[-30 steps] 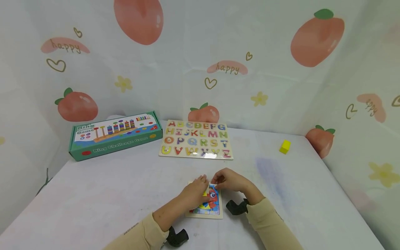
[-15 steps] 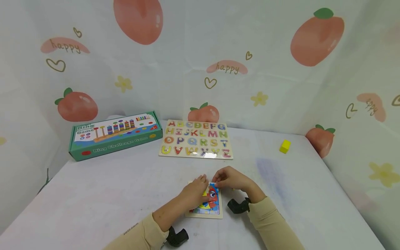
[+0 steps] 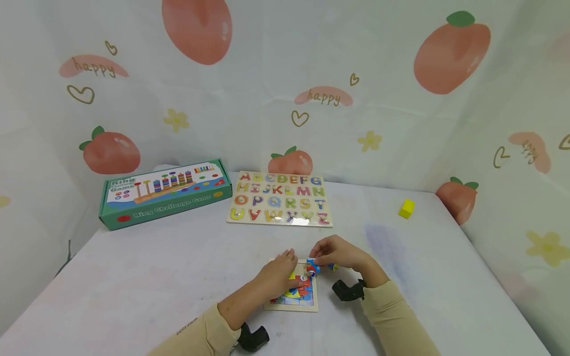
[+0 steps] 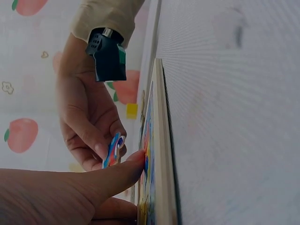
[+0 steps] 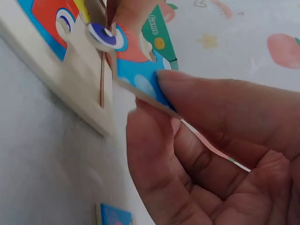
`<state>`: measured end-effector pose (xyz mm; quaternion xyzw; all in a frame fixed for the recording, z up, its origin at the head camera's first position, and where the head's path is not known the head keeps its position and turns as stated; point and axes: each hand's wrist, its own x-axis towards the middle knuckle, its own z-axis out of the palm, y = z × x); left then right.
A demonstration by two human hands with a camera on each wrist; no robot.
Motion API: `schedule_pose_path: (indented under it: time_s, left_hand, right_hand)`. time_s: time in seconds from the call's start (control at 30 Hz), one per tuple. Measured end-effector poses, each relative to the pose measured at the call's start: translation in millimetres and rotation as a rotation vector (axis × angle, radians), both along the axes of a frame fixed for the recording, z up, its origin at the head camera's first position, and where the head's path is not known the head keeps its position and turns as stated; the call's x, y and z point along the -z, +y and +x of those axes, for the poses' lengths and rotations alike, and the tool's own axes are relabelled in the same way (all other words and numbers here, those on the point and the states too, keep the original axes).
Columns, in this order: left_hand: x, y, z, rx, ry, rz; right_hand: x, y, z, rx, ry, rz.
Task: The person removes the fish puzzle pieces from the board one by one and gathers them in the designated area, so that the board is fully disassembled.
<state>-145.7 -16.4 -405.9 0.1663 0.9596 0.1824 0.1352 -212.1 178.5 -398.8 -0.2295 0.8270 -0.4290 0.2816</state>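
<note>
A small wooden jigsaw puzzle [image 3: 306,298] with a colourful picture lies on the table before me. My left hand [image 3: 277,275] rests across its left part, fingers stretched forward and thumb touching the picture, hiding much of it. Between thumb and fingers, my right hand [image 3: 342,253] pinches a puzzle piece [image 5: 136,70] that is blue and red with a printed eye. That piece is held tilted above the board's upper right corner. Bare wood [image 5: 86,65] shows there in the right wrist view. Another blue piece [image 5: 115,215] lies on the table beside the board, partly under my right hand.
Behind the puzzle lies a wooden alphabet board [image 3: 279,199]. A green Ring Challenge Game box [image 3: 165,195] stands at the back left. Toward the back right sits a yellow block [image 3: 406,208]. A printed cloth [image 3: 249,123] hangs behind the table.
My right hand has moved slightly right and lifted the eye piece out of the board's upper right corner, baring wood beneath. The left hand has stayed in place.
</note>
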Motion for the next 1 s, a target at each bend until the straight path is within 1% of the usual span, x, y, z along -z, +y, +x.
schedule_pose_path:
  time_s: [0.17, 0.27, 0.4, 0.63, 0.77, 1.0]
  left_hand:
    - [-1.0, -0.3, -0.8, 0.003, -0.010, -0.001]
    - [-0.8, -0.1, -2.4, 0.005, -0.004, -0.007]
    - [0.6, -0.3, -2.3, 0.009, 0.000, -0.005]
    - [1.5, -1.5, -1.3, 0.018, 0.011, -0.006]
    - [1.1, -2.1, -0.6, 0.020, 0.014, -0.003]
    - [0.2, -2.0, -0.2, 0.021, 0.007, -0.004]
  right_hand:
    - [-1.5, 9, -0.8, 0.000, -0.011, -0.021]
    - [-4.8, 17, -1.5, 0.008, 0.004, -0.027]
    - [-6.5, 30, -1.1, 0.040, 0.021, -0.021]
    - [-7.1, 55, 2.6, 0.113, -0.001, -0.022]
    - [-5.7, 68, 4.3, 0.127, -0.017, -0.033]
    - [-1.1, 92, 6.9, 0.141, -0.014, -0.045]
